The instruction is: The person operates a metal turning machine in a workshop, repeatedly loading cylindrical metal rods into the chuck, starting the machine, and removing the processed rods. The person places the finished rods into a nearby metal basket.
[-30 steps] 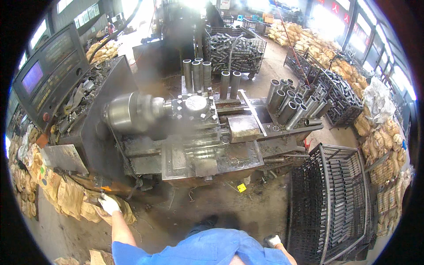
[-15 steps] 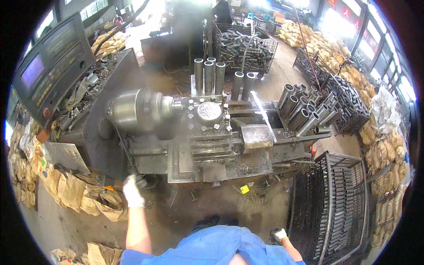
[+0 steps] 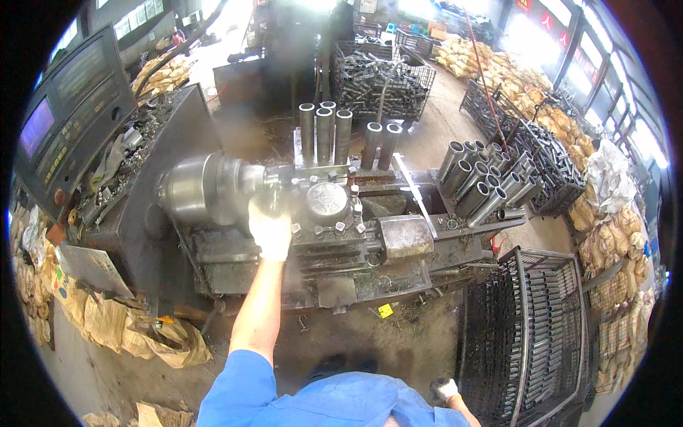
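Note:
My left hand (image 3: 270, 229), in a white glove, reaches over the lathe's front to the right end of the bright metal chuck (image 3: 196, 188). Its fingertips blur against the metal part (image 3: 270, 181) sticking out there, so contact and grip are unclear. Right of it sits the round-topped tool post (image 3: 327, 201) with bolts around it. Low by my side, my right hand (image 3: 446, 389) wears a white glove with darkened fingers. These look curled closed; whatever they may hold is hidden. Upright steel tubes (image 3: 324, 132) stand behind the tool post.
More tubes (image 3: 484, 174) cluster at the lathe's right end. A wire cart (image 3: 523, 334) filled with rods or tubes stands near my right hand. The control panel (image 3: 67, 121) rises at left. Sacks (image 3: 107, 324) lie left; a yellow tag (image 3: 385, 311) is on the floor.
My left hand has left the lever at the lathe's lower left and moved up and right to the chuck. My right hand stays low by my side. The view has shifted slightly.

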A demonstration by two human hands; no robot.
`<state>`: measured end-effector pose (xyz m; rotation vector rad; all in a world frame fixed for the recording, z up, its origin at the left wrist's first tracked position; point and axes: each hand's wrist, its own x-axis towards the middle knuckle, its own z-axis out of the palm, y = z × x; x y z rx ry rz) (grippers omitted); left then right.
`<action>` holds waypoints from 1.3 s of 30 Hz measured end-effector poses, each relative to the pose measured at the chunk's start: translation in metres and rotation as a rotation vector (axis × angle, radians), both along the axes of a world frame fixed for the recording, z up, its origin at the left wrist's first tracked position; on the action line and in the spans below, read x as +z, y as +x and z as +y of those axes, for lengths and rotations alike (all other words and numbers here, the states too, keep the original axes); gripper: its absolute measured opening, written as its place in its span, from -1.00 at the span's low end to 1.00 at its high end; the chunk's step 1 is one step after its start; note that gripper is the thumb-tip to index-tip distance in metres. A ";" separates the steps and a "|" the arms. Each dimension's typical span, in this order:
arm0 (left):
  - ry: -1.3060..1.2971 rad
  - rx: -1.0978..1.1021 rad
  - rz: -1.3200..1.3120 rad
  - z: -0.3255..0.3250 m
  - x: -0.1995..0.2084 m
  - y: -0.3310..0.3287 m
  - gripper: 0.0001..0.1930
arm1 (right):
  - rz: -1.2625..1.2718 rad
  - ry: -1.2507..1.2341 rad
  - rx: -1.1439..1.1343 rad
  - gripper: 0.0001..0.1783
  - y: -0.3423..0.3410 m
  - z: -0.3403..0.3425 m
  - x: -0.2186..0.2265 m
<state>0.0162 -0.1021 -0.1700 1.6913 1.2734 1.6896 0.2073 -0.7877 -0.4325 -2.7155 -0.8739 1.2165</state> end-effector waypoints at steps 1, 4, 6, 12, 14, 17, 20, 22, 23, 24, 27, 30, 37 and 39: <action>0.051 0.014 0.064 0.003 0.019 -0.001 -0.62 | -0.056 -0.061 0.273 -0.57 0.000 -0.014 -0.017; 0.442 0.118 0.105 0.028 0.105 0.005 -0.59 | -0.028 -0.207 0.090 -0.52 -0.024 -0.022 -0.011; 0.583 0.246 0.280 0.070 0.157 0.020 -0.54 | -0.008 -0.192 0.210 -0.50 -0.011 -0.043 -0.021; 0.341 0.039 1.028 0.125 0.220 0.043 -0.41 | -0.236 0.336 -0.317 -0.64 0.015 -0.051 0.055; 0.494 -0.297 0.723 0.043 0.212 0.051 -0.43 | -0.233 0.171 -0.420 -0.71 0.073 -0.064 0.065; 0.388 -0.456 0.719 -0.137 0.194 0.075 -0.49 | -0.652 0.563 -0.529 -0.81 0.155 -0.085 0.084; 0.598 -1.088 0.898 -0.258 0.131 0.184 -0.61 | -0.932 0.578 -0.829 -0.78 0.219 -0.155 0.106; 0.197 -1.284 0.886 -0.320 0.086 0.215 -0.65 | -0.916 0.509 -0.913 -0.76 0.295 -0.170 0.107; 0.149 -1.288 0.914 -0.342 0.044 0.241 -0.69 | -0.925 0.438 -0.947 -0.76 0.333 -0.190 0.104; -0.273 -1.277 0.931 -0.360 0.006 0.264 -0.69 | -0.885 0.367 -0.917 -0.74 0.371 -0.219 0.084; -0.688 -1.066 1.026 -0.405 -0.092 0.315 -0.74 | -0.654 -0.186 -0.666 -0.69 0.447 -0.283 -0.010; -0.628 -1.088 1.400 -0.409 -0.155 0.315 -0.72 | -0.488 -0.371 -0.206 -0.70 0.489 -0.319 -0.094; -0.819 -0.895 1.525 -0.463 -0.155 0.357 -0.70 | -0.370 -0.391 0.248 -0.61 0.548 -0.315 -0.289; -0.893 -0.915 1.512 -0.469 -0.166 0.357 -0.70 | -0.370 -0.609 0.503 -0.57 0.550 -0.321 -0.334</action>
